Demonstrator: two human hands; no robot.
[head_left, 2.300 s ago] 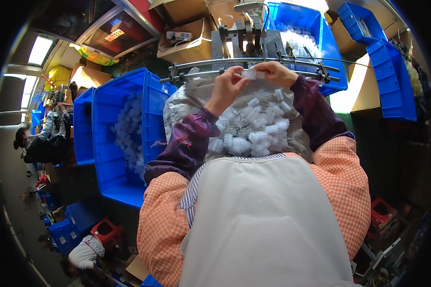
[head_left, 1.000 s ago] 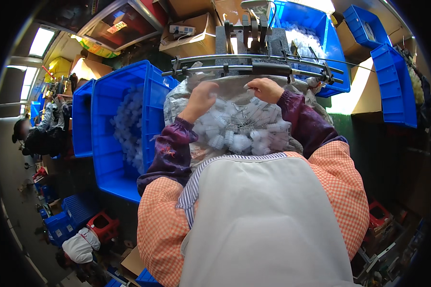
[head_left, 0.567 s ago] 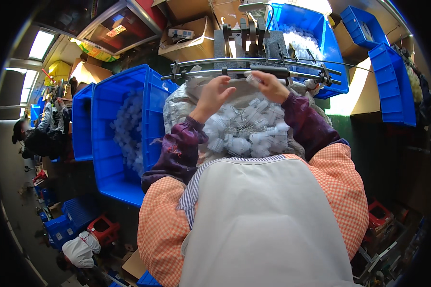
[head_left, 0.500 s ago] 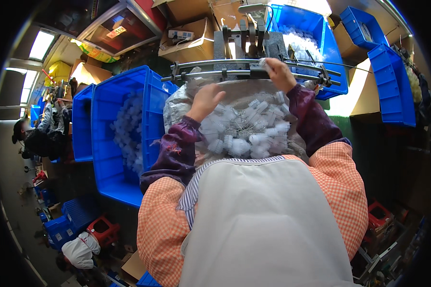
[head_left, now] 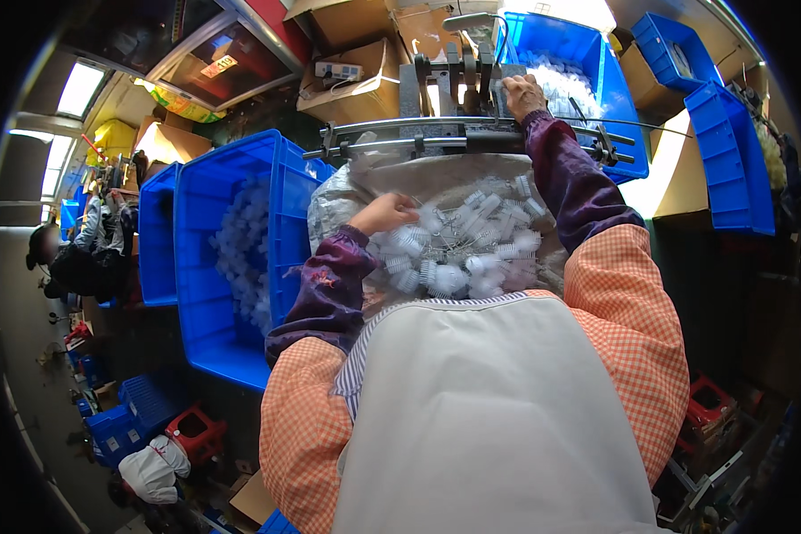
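A heap of small translucent white plastic pieces with comb-like teeth (head_left: 454,276), mixed with thin metal wires, lies on a grey plastic sheet (head_left: 472,169) in front of me. At the heap's left upper edge is my left hand (head_left: 384,214), its fingers bent and drawn together; whatever they pinch cannot be made out. My right hand (head_left: 523,96) is farther out, at the right side of a dark metal machine (head_left: 458,84). Its fingers curl down against the machine's block, and anything inside them is hidden. Between the machine and the heap run steel rods (head_left: 400,145).
A large blue bin (head_left: 227,351) with more white pieces stands at my left. Behind the machine, another blue bin (head_left: 616,84) holds white pieces. A cardboard box (head_left: 356,93) with a power strip sits at far left. Other people (head_left: 154,469) are at left.
My right hand has moved up and away, from the rods to the machine's right side; a whitish piece showed at its fingertips before. My left hand has lowered to the heap, its fingers closing.
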